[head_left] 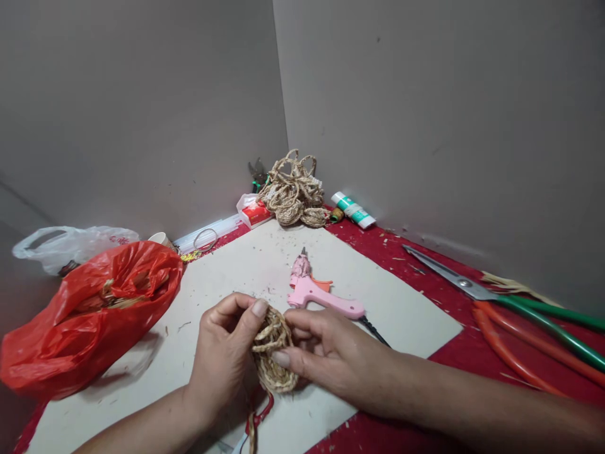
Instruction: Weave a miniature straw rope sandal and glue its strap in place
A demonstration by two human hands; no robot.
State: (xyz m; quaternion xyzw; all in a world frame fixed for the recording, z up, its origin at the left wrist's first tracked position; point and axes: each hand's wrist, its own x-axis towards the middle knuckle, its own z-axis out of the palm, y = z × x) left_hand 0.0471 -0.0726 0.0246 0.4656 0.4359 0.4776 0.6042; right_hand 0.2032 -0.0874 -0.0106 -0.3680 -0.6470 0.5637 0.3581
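Pale board (227, 271) lies below the left hand (220, 353) and right hand (331, 347), pinching a braided-straw coil (271, 334) that could unwind if either grip loosens

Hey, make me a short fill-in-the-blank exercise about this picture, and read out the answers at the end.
1. The hot glue gun just beyond the right hand has a ____ body.
2. The bulging plastic bag nearest the left forearm is coloured ____.
3. The large scissors have one orange handle and one ____ handle.
4. The braided coil is held by the left hand and the ____ hand.

Missing words: pink; red; green; right.
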